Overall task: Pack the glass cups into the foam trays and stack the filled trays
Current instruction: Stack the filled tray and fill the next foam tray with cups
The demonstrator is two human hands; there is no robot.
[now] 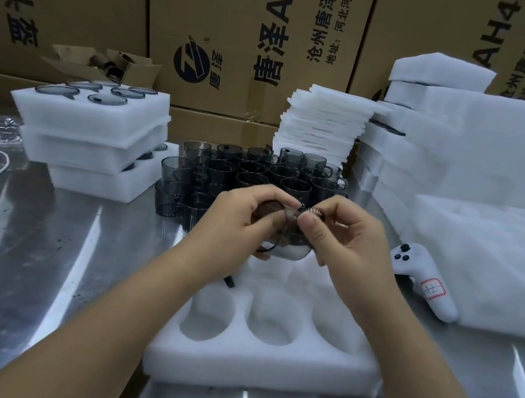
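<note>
Big cardboard boxes point(212, 21) with printed letters stand as a wall behind a shiny metal desk point(39, 267). On the right side of the desk, thick white foam blocks point(467, 144) are piled high, and beside them stands a narrower pile of thin foam sheets point(320, 122). At the left, a stack of filled trays point(96, 119) is three high; dark cup rims show in the holes of the top one. Close to the person lies an empty foam tray point(245, 370), and the three round holes of its near row hold nothing. Behind it, in the middle of the desk, many smoky glass cups point(245, 169) stand upright, close together.

The left hand point(234, 222) has its fingers curled around one glass cup point(289, 240), which is in the air over the far part of the empty tray. The right hand point(350, 242) pinches with thumb and forefinger at the upper edge of this cup (what exactly is between the fingertips is too small to tell). A white controller point(425, 284) with a red-marked label lies just right of the hands, against the foam.
</note>
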